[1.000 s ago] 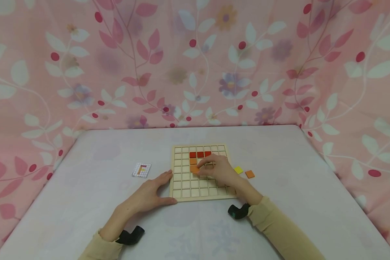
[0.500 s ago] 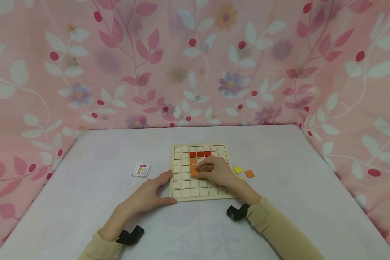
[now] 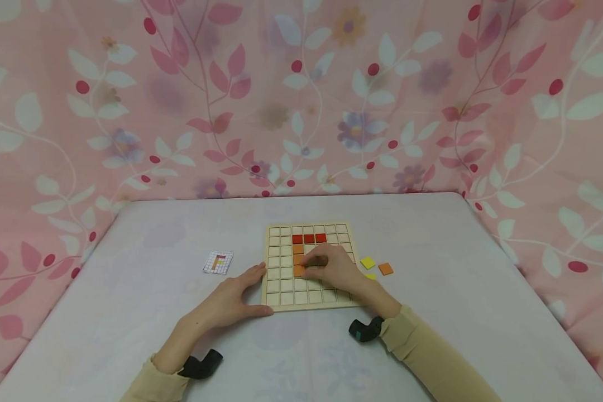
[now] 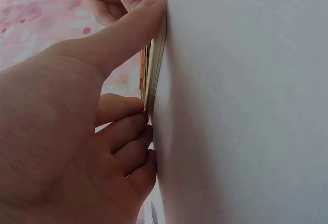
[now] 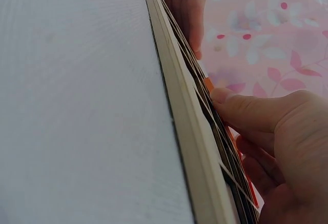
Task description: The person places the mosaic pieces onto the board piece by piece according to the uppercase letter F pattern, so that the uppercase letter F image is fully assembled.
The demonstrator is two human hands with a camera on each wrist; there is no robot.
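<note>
– What are the right hand's fingers doing?

– The right hand [image 3: 335, 267], at the centre of the head view, has its thumb and forefinger curled in, pinching the lowest orange tile [image 3: 298, 272]. That tile sits on the gridded board [image 3: 287, 285], just left of the fingertips. In the right wrist view, right of centre, the thumb tip touches orange.

– And the left hand?

– The left hand [image 3: 227, 300], lower left of centre, is spread: the thumb reaches the board's lower-left corner, the fingertips rest along its left edge. The left wrist view shows that thumb on the board's edge, near the top.

– What's around the pinched tile?

– Two more orange tiles [image 3: 298, 249] continue straight up the same column, and above them three red tiles [image 3: 309, 239] run in a row, near the board's top.

– Anything off the board?

– Right of it, a yellow tile [image 3: 368, 262], another yellow tile [image 3: 371, 276] partly hidden by the forearm, and a loose orange tile [image 3: 386, 269]. Left of it lies a small pattern card [image 3: 218, 262].

– And farther out?

– Beige sleeves [image 3: 432, 352] at the bottom, a white-covered table [image 3: 146, 268], and a pink floral curtain [image 3: 301, 95] filling the upper half.
</note>
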